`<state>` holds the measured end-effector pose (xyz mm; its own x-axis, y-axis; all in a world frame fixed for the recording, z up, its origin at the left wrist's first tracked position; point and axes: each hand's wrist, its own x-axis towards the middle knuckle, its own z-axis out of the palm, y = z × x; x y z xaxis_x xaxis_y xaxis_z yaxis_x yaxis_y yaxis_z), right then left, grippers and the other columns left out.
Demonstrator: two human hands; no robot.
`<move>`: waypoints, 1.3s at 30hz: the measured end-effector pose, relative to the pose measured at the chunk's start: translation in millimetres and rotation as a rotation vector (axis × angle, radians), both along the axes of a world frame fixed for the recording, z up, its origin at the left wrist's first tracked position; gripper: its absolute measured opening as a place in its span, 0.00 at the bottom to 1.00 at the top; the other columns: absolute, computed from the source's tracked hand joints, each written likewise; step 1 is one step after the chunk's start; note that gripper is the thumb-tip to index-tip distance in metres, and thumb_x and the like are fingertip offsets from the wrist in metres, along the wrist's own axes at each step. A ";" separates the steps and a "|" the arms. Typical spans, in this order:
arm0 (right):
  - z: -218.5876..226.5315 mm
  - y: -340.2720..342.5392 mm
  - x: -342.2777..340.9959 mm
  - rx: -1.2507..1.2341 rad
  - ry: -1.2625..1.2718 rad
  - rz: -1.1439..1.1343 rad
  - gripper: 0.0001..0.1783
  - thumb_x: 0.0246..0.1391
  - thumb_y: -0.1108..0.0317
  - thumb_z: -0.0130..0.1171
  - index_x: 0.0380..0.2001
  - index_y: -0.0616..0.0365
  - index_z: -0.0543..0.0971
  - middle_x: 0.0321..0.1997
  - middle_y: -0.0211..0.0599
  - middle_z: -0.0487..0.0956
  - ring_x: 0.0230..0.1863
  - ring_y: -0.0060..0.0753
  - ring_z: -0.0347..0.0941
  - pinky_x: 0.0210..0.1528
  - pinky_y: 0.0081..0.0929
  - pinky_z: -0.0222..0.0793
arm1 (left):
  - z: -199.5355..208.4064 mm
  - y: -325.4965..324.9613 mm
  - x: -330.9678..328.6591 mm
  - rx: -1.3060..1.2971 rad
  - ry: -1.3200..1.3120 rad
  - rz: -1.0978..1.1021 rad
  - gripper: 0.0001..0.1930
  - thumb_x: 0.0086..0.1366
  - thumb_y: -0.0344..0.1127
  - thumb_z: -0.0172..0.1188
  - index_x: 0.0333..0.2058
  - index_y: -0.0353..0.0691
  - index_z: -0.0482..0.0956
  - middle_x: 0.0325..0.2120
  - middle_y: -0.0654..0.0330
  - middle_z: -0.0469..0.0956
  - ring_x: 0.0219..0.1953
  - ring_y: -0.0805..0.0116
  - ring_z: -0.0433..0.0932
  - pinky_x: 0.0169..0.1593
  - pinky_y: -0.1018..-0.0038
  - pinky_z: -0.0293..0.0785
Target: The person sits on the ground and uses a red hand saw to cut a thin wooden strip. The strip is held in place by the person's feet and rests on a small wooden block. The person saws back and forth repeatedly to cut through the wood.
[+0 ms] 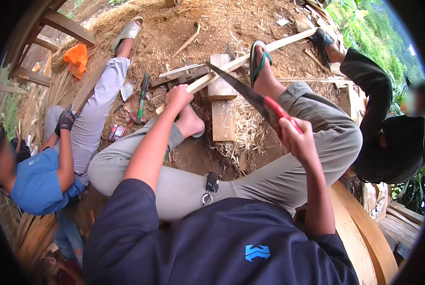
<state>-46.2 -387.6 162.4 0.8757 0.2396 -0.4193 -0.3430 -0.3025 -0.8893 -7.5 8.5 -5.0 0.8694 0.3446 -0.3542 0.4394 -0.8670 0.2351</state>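
My right hand [295, 137] is wrapped round the red handle of a hand saw [243, 89]. The saw's dark blade points up and to the left, and its tip appears over the wooden strip. With my left hand [178, 98] I grip a long, pale wooden strip [288, 45] near its lower left end. The strip slants up to the right across a short wooden block [222, 85] and passes by my sandalled foot [261, 64]. Whether the blade touches the wood I cannot tell.
A hammer [142, 97] with a green handle lies left of my hand, near small red packets [116, 132]. One person in a blue shirt [44, 178] sits at the left; another in dark clothes [388, 142] is at the right. Wood shavings [250, 128] cover the ground.
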 end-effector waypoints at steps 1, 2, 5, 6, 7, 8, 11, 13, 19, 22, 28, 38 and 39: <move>5.9 3.3 4.3 -0.007 -0.004 -0.011 0.17 0.64 0.58 0.59 0.25 0.59 0.82 0.18 0.19 0.72 0.19 0.11 0.63 0.21 0.18 0.54 | -4.0 2.1 3.4 0.012 -0.003 -0.010 0.20 0.56 0.38 0.62 0.49 0.53 0.85 0.44 0.47 0.85 0.48 0.45 0.84 0.52 0.51 0.79; -12.9 13.2 10.2 0.056 -0.041 -0.017 0.19 0.65 0.58 0.59 0.24 0.60 0.80 0.18 0.20 0.71 0.20 0.11 0.63 0.22 0.20 0.55 | -7.9 4.4 1.9 0.026 -0.006 -0.019 0.20 0.56 0.38 0.62 0.49 0.52 0.85 0.44 0.47 0.85 0.48 0.45 0.84 0.53 0.51 0.79; -57.4 34.8 21.1 -0.046 -0.120 0.003 0.21 0.65 0.56 0.59 0.24 0.62 0.79 0.18 0.19 0.69 0.21 0.12 0.61 0.23 0.24 0.55 | -10.6 -12.6 20.6 -0.008 -0.011 -0.074 0.20 0.56 0.40 0.61 0.50 0.53 0.85 0.44 0.48 0.85 0.48 0.45 0.84 0.53 0.51 0.79; -59.7 46.8 20.1 -0.064 -0.133 -0.005 0.21 0.65 0.56 0.60 0.25 0.62 0.79 0.18 0.19 0.69 0.21 0.12 0.60 0.23 0.25 0.56 | -8.8 -10.3 16.8 -0.017 -0.005 -0.076 0.20 0.57 0.41 0.61 0.50 0.53 0.85 0.45 0.48 0.85 0.49 0.45 0.84 0.53 0.51 0.79; -55.4 41.5 16.4 -0.053 -0.107 0.020 0.21 0.65 0.55 0.60 0.24 0.62 0.80 0.18 0.19 0.69 0.21 0.12 0.60 0.23 0.24 0.56 | -8.1 -11.1 13.9 -0.015 0.007 -0.053 0.20 0.57 0.41 0.61 0.49 0.52 0.85 0.44 0.47 0.85 0.49 0.45 0.83 0.53 0.52 0.79; -45.4 26.3 9.7 -0.066 -0.087 0.026 0.21 0.65 0.55 0.60 0.24 0.62 0.80 0.18 0.19 0.69 0.21 0.12 0.61 0.23 0.24 0.56 | -7.8 -13.9 15.1 -0.018 -0.002 -0.059 0.20 0.56 0.41 0.61 0.49 0.53 0.85 0.44 0.47 0.85 0.49 0.45 0.83 0.53 0.52 0.79; -9.6 -2.9 3.4 -0.030 -0.027 0.075 0.21 0.65 0.56 0.59 0.24 0.62 0.80 0.18 0.19 0.69 0.21 0.11 0.60 0.23 0.24 0.55 | -1.2 0.4 3.7 0.023 -0.003 -0.015 0.20 0.56 0.42 0.61 0.49 0.53 0.85 0.45 0.47 0.85 0.49 0.45 0.83 0.52 0.52 0.79; -6.7 -2.1 3.4 0.020 -0.018 0.027 0.22 0.66 0.56 0.59 0.23 0.62 0.80 0.19 0.19 0.70 0.21 0.12 0.60 0.23 0.24 0.54 | -3.9 0.1 6.4 0.031 0.013 -0.019 0.20 0.56 0.42 0.61 0.49 0.53 0.85 0.45 0.47 0.85 0.49 0.45 0.83 0.53 0.52 0.79; -47.7 31.4 11.9 -0.087 -0.084 0.076 0.21 0.66 0.55 0.59 0.25 0.61 0.79 0.18 0.19 0.69 0.21 0.13 0.61 0.24 0.26 0.57 | -9.1 -6.6 13.9 -0.002 0.022 -0.060 0.21 0.56 0.42 0.62 0.50 0.52 0.84 0.45 0.46 0.85 0.49 0.43 0.83 0.54 0.51 0.79; 0.5 -3.6 3.5 0.017 0.025 0.042 0.20 0.65 0.55 0.60 0.23 0.59 0.79 0.19 0.19 0.69 0.21 0.13 0.61 0.23 0.23 0.56 | -5.6 2.0 1.9 0.038 0.009 -0.016 0.20 0.56 0.42 0.61 0.49 0.51 0.84 0.44 0.46 0.85 0.49 0.43 0.83 0.53 0.50 0.79; -53.1 39.1 9.2 -0.053 -0.134 -0.023 0.20 0.64 0.55 0.61 0.22 0.57 0.78 0.19 0.15 0.69 0.21 0.10 0.60 0.22 0.22 0.53 | -11.0 -9.8 13.5 -0.001 0.003 -0.067 0.17 0.57 0.42 0.60 0.46 0.51 0.85 0.43 0.47 0.85 0.48 0.44 0.84 0.53 0.50 0.79; 40.0 -5.4 11.5 -0.020 0.004 -0.071 0.20 0.63 0.60 0.59 0.18 0.57 0.77 0.16 0.18 0.69 0.18 0.10 0.59 0.20 0.18 0.50 | -0.4 -14.5 13.5 0.000 -0.060 -0.023 0.14 0.57 0.38 0.60 0.42 0.51 0.86 0.40 0.48 0.86 0.45 0.44 0.84 0.50 0.52 0.81; 31.8 10.9 18.3 -0.015 -0.031 -0.052 0.19 0.63 0.60 0.60 0.19 0.57 0.77 0.17 0.18 0.69 0.18 0.11 0.60 0.21 0.19 0.51 | -5.8 -6.4 10.4 0.016 -0.063 -0.038 0.14 0.58 0.38 0.61 0.42 0.52 0.86 0.40 0.49 0.86 0.45 0.45 0.85 0.50 0.51 0.81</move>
<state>-27.9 -376.7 194.1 0.8993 0.1872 -0.3951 -0.3313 -0.2981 -0.8952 2.9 2.0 -10.8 0.9022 0.3165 -0.2930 0.3912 -0.8865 0.2470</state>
